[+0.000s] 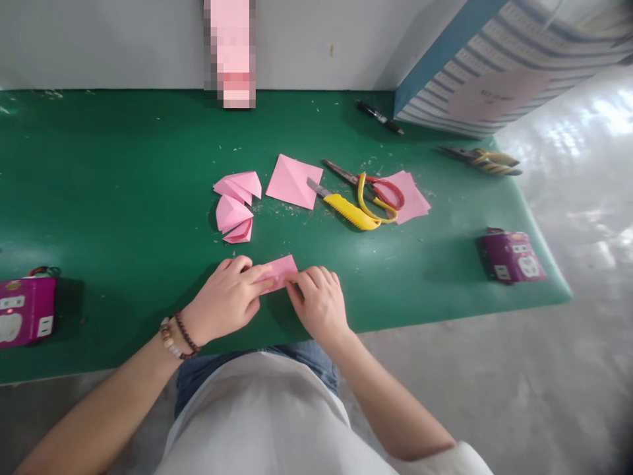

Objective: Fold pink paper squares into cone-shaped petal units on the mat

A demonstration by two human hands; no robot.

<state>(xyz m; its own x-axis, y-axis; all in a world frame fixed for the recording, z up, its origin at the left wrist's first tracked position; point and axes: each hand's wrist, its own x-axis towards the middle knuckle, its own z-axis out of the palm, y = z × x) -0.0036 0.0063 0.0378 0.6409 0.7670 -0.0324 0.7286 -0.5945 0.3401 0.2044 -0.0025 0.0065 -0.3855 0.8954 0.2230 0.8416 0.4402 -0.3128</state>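
A small folded strip of pink paper lies near the front edge of the green table. My left hand holds its left part, with fingers across the top and the thumb at the near side. The right end is pinched between thumb and fingers of my right hand. Just beyond my hands sit several folded pink paper pieces, and to their right a creased pink square. A yellow utility knife rests with its blade on that square. Scissors with red and yellow handles lie partly over more pink paper sheets.
Purple box-shaped devices stand at the left and right. Pliers and a black pen lie at the back right, beside a striped box. Scraps dot the green table. A blurred pink patch is at the back.
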